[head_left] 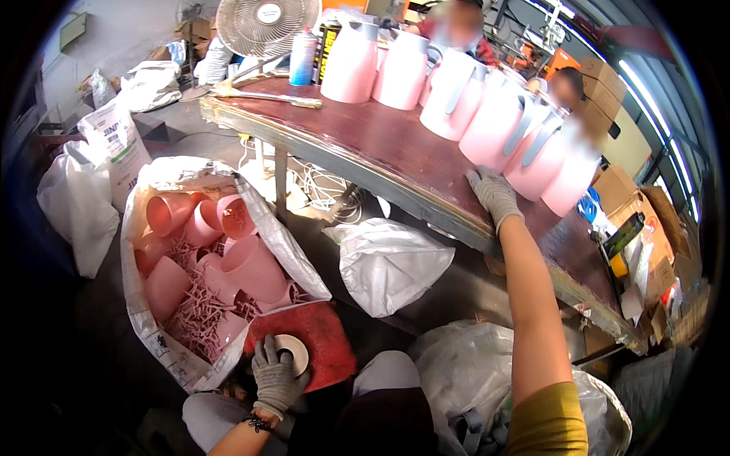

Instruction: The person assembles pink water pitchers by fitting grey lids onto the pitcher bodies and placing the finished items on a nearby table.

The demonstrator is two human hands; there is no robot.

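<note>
My left hand [277,378], in a grey knit glove, grips a cream ring [296,352] with a dark hole, possibly a tape roll. The ring lies on a red cloth [334,346] by my knees. My right arm stretches forward, and my gloved right hand [493,194] rests on the table's near edge, fingers extended and holding nothing. Just beyond its fingertips stands a pink jug [487,135] with a grey handle. More pink jugs, such as the pink jug [350,67] at the far end, form a row along the brown table [365,140].
Left of my knees, a white woven sack [137,304] holds pink jug bodies and pink scraps. A white bag [391,266] lies under the table; a clear plastic bag [456,357] sits at right. Spray cans [303,57] and a fan [266,26] stand at the back. People are beyond the table.
</note>
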